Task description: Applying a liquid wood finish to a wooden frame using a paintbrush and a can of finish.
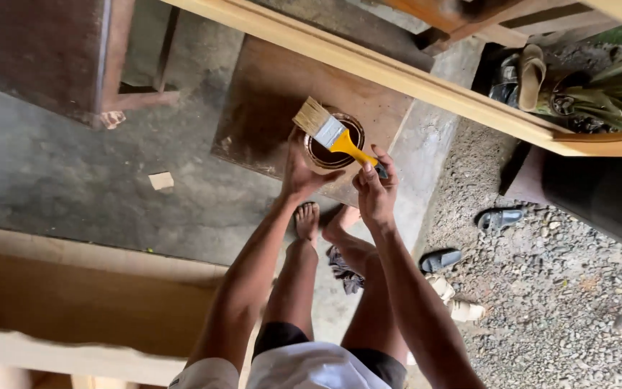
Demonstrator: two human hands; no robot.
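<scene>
My left hand [298, 171] holds a round tin of dark brown varnish [337, 145] from underneath and at its left side. My right hand [376, 189] grips the yellow handle of a flat paintbrush [329, 132]. The brush's pale bristles point up and left, lying over the tin's open top. Both arms reach forward over my bare legs and feet [309, 220], which stand on the concrete floor.
A long pale wooden beam [412, 79] runs diagonally just beyond the tin. A brown plywood sheet [268, 101] lies on the floor beneath. A pale wooden frame [73, 302] sits at lower left. Sandals [502, 218] and gravel lie to the right, a rag [343, 268] by my feet.
</scene>
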